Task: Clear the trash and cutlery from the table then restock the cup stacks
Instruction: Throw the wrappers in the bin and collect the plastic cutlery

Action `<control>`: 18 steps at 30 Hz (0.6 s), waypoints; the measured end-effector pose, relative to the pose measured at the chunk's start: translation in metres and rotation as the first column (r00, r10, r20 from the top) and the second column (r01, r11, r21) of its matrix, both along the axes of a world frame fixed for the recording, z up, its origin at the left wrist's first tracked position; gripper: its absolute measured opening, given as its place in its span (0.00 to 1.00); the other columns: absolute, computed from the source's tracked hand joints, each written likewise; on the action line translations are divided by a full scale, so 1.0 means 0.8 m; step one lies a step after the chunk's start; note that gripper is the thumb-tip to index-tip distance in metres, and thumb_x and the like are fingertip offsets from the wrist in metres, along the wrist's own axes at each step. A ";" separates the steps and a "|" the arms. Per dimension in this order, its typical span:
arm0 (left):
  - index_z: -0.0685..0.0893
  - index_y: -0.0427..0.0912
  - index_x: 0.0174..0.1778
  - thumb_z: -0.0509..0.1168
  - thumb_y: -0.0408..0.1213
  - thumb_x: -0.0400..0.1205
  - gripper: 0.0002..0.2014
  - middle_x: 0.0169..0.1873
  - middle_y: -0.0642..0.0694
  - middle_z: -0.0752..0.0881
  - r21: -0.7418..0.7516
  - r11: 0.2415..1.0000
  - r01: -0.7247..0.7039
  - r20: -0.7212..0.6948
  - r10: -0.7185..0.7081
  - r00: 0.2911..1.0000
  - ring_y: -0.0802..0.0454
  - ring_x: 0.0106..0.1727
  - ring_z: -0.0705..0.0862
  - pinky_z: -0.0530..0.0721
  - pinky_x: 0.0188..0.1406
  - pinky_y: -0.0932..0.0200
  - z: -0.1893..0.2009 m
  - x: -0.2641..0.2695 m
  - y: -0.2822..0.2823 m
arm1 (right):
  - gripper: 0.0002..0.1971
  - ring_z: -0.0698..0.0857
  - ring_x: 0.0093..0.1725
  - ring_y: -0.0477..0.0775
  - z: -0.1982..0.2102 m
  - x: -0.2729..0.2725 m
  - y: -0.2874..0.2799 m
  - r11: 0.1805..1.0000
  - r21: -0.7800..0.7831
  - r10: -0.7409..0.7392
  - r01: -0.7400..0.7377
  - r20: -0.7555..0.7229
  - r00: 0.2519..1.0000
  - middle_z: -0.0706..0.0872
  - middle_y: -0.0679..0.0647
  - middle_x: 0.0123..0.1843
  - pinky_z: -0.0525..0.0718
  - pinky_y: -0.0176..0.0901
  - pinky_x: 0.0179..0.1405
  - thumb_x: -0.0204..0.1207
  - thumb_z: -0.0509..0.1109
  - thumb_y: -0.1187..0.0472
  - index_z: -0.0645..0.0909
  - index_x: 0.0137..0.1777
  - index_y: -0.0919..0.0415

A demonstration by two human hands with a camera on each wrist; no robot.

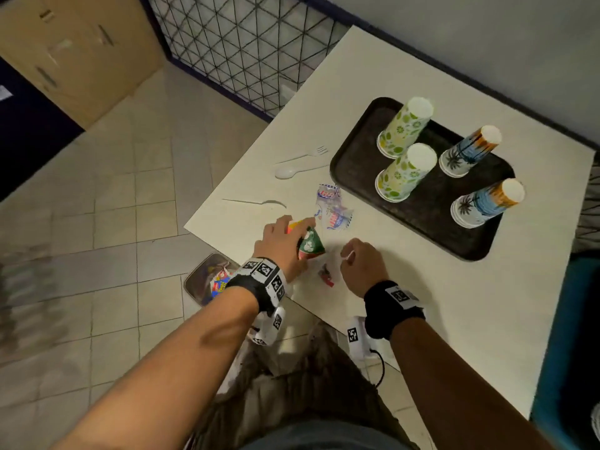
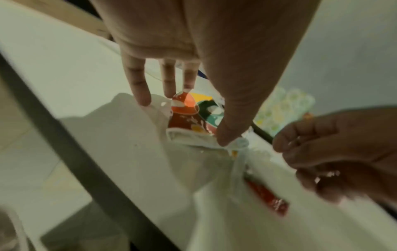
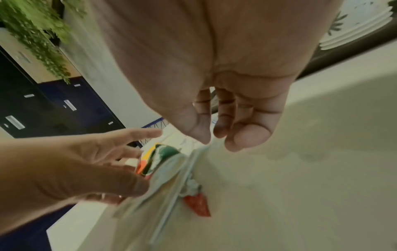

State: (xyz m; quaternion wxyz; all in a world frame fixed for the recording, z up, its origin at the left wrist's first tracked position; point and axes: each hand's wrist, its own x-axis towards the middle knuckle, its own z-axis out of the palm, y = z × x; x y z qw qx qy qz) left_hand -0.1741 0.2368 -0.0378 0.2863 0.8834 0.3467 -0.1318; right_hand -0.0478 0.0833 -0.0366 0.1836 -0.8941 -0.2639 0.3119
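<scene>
My left hand [image 1: 297, 237] grips a crushed paper cup [image 1: 311, 245] printed in green, red and orange, near the table's front left edge. In the left wrist view its thumb presses the cup's rim [image 2: 189, 134], and a crumpled white napkin [image 2: 133, 135] bunches under the fingers [image 2: 144, 98]. Close to the right, my right hand [image 1: 349, 254] is curled, its thumb and forefinger pinching the napkin's pale edge [image 3: 204, 147]. A small red sachet [image 1: 326, 276] lies between my hands. Clear printed wrappers [image 1: 331, 206], a white fork [image 1: 303, 154] and two white spoons [image 1: 292, 172] lie farther back.
A black tray [image 1: 357, 147] at the back right carries several upside-down cup stacks [image 1: 406, 172]. A bin [image 1: 203, 277] holding coloured trash stands on the tiled floor under the table's left corner. A mesh fence [image 1: 243, 43] runs behind the table.
</scene>
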 end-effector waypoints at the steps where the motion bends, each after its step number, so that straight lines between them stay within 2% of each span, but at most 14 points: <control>1: 0.61 0.73 0.82 0.77 0.50 0.71 0.45 0.83 0.45 0.61 0.044 0.995 0.093 -0.078 -0.090 0.993 0.35 0.81 0.65 0.80 0.69 0.34 0.001 0.009 -0.002 | 0.08 0.85 0.52 0.62 -0.004 0.006 -0.009 1.000 -0.008 0.010 -0.010 -0.019 1.000 0.83 0.55 0.48 0.72 0.39 0.47 0.74 0.68 0.68 0.81 0.52 0.57; 3: 0.62 0.75 0.80 0.79 0.50 0.69 0.46 0.81 0.46 0.59 0.068 0.981 0.184 -0.193 -0.168 0.967 0.35 0.78 0.64 0.83 0.65 0.35 0.002 0.022 0.000 | 0.10 0.83 0.51 0.60 -0.010 0.008 -0.023 0.999 0.004 0.050 -0.050 -0.037 0.998 0.81 0.55 0.50 0.73 0.40 0.48 0.75 0.69 0.65 0.81 0.55 0.55; 5: 0.65 0.73 0.79 0.82 0.51 0.66 0.47 0.76 0.44 0.62 0.051 0.986 0.159 -0.248 -0.142 0.958 0.35 0.75 0.67 0.85 0.62 0.36 0.008 0.030 0.002 | 0.13 0.81 0.51 0.57 -0.014 0.000 -0.030 0.992 0.037 0.121 -0.119 -0.060 0.991 0.77 0.53 0.53 0.74 0.41 0.51 0.75 0.72 0.59 0.77 0.59 0.51; 7: 0.67 0.69 0.78 0.85 0.54 0.61 0.50 0.73 0.42 0.64 0.021 0.996 0.086 -0.284 -0.076 0.956 0.34 0.72 0.72 0.86 0.63 0.37 0.011 0.034 0.005 | 0.16 0.80 0.50 0.57 -0.016 -0.014 -0.033 0.986 0.078 0.154 -0.150 -0.052 0.987 0.74 0.52 0.54 0.79 0.45 0.54 0.74 0.73 0.54 0.75 0.61 0.50; 9: 0.69 0.64 0.76 0.87 0.59 0.55 0.53 0.69 0.42 0.67 0.006 1.000 0.011 -0.306 -0.009 0.952 0.35 0.63 0.81 0.87 0.63 0.40 0.013 0.032 0.005 | 0.20 0.82 0.44 0.64 -0.020 -0.028 -0.035 0.969 0.176 0.171 -0.174 0.033 0.985 0.76 0.58 0.52 0.86 0.51 0.49 0.70 0.77 0.56 0.79 0.61 0.58; 11: 0.71 0.60 0.73 0.86 0.64 0.53 0.52 0.65 0.42 0.69 -0.007 0.998 -0.061 -0.295 0.057 0.954 0.37 0.56 0.85 0.88 0.62 0.44 0.015 0.024 0.005 | 0.25 0.83 0.41 0.67 -0.026 -0.034 -0.033 0.957 0.208 0.192 -0.202 0.064 0.979 0.79 0.63 0.49 0.88 0.51 0.43 0.67 0.79 0.52 0.81 0.60 0.65; 12: 0.72 0.58 0.72 0.86 0.63 0.55 0.50 0.64 0.42 0.70 -0.013 0.994 -0.111 -0.267 0.103 0.958 0.37 0.55 0.86 0.88 0.62 0.45 0.016 0.020 0.005 | 0.28 0.83 0.44 0.68 -0.027 -0.034 -0.027 0.968 0.184 0.163 -0.172 0.065 0.985 0.80 0.64 0.51 0.88 0.52 0.45 0.67 0.79 0.49 0.80 0.61 0.67; 15: 0.77 0.50 0.67 0.83 0.61 0.66 0.38 0.60 0.42 0.76 -0.033 0.964 -0.265 -0.189 0.254 0.949 0.40 0.52 0.85 0.86 0.59 0.47 0.019 0.009 0.008 | 0.34 0.82 0.62 0.65 -0.018 -0.033 -0.004 0.997 0.035 0.064 -0.066 0.063 0.996 0.77 0.64 0.64 0.85 0.53 0.62 0.75 0.74 0.41 0.73 0.69 0.67; 18: 0.82 0.49 0.52 0.76 0.63 0.73 0.24 0.46 0.46 0.85 -0.051 0.947 -0.317 -0.167 0.305 0.938 0.45 0.47 0.86 0.82 0.45 0.55 0.018 -0.002 0.013 | 0.27 0.79 0.70 0.63 -0.006 -0.025 0.014 0.987 -0.129 0.107 -0.098 0.071 0.992 0.76 0.63 0.70 0.83 0.52 0.67 0.85 0.64 0.47 0.71 0.74 0.68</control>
